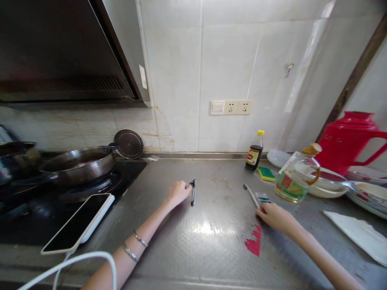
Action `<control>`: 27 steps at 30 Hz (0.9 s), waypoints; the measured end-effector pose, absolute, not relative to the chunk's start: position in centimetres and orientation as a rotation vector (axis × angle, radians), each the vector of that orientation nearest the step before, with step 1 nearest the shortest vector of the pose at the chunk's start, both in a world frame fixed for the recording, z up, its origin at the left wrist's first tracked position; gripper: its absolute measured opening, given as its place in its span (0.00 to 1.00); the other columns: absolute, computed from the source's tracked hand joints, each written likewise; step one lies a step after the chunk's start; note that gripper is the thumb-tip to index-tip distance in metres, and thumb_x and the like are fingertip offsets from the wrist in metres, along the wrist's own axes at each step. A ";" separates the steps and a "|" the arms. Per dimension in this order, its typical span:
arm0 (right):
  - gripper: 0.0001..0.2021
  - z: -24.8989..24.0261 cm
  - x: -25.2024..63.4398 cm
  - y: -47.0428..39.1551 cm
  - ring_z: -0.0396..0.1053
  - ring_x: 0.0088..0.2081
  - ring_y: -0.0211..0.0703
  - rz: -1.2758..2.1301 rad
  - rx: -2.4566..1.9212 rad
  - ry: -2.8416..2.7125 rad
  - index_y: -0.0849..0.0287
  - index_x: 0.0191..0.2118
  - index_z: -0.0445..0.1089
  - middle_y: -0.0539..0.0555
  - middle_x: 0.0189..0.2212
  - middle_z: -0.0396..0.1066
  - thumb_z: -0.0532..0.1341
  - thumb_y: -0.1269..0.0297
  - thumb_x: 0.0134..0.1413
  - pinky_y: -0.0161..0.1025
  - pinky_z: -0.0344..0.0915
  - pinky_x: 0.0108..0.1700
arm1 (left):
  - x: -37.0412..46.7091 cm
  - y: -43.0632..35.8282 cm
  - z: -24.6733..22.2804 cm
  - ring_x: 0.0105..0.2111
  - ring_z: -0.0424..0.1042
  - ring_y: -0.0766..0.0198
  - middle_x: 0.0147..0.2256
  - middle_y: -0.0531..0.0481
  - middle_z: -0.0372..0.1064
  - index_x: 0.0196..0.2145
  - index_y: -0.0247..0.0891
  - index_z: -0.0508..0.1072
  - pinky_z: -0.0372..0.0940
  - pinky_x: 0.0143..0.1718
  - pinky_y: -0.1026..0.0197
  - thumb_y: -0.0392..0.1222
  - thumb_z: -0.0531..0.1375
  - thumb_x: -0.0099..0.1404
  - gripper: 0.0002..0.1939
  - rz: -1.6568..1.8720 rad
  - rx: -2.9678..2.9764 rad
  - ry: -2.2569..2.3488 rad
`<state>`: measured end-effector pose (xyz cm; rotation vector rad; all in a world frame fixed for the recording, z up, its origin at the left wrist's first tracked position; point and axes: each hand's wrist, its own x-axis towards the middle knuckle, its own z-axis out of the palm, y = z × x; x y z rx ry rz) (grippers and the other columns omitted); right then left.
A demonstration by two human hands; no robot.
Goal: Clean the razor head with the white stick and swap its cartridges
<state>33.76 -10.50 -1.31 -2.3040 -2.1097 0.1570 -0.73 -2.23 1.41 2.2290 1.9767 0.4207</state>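
My left hand (179,192) is closed over the steel counter, its fingertips at a slim black-and-silver tool (192,194). That tool stands nearly in line with my view, with a dark crosspiece at its far end; its exact kind is unclear. On the right, my right hand (276,215) pinches the near end of a thin white stick (251,196) with a dark tip. Beside those fingers is a small clear packet with dark green strips (263,197), partly covered by the hand. A torn red scrap (254,241) lies nearer to me, apart from both hands.
A phone (77,223) with a white cable lies across the stove edge, near a steel pan (80,163). At right stand a sauce bottle (254,153), a sponge (266,174), a glass oil bottle (293,183), a red thermos (344,143), dishes and a white napkin (359,233).
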 end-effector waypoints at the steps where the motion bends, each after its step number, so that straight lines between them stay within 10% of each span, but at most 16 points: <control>1: 0.17 -1.2 33.6 -10.5 0.71 0.34 0.50 0.143 -2.317 -2.109 0.62 0.28 0.70 0.63 0.32 0.73 0.48 0.59 0.54 0.37 0.57 0.29 | -1.1 -2.0 1.7 0.30 0.71 0.58 0.28 0.43 0.73 0.24 0.37 0.74 0.58 0.29 0.63 0.52 0.48 0.61 0.21 0.450 2.214 1.979; 13: 0.18 2.1 21.6 -12.4 0.73 0.27 0.48 -0.222 -1.988 -2.221 0.61 0.30 0.69 0.60 0.24 0.74 0.45 0.63 0.59 0.34 0.55 0.25 | 4.4 -2.1 1.8 0.18 0.59 0.70 0.17 0.54 0.62 0.28 0.31 0.74 0.52 0.21 0.67 0.48 0.52 0.59 0.18 0.600 2.049 1.226; 27: 0.19 2.2 17.9 -12.6 0.73 0.28 0.49 -0.225 -1.823 -2.337 0.62 0.31 0.68 0.60 0.26 0.73 0.43 0.61 0.61 0.34 0.57 0.25 | 7.2 -1.4 1.9 0.28 0.70 0.64 0.26 0.43 0.73 0.28 0.29 0.76 0.58 0.27 0.67 0.40 0.51 0.58 0.16 0.269 2.431 1.581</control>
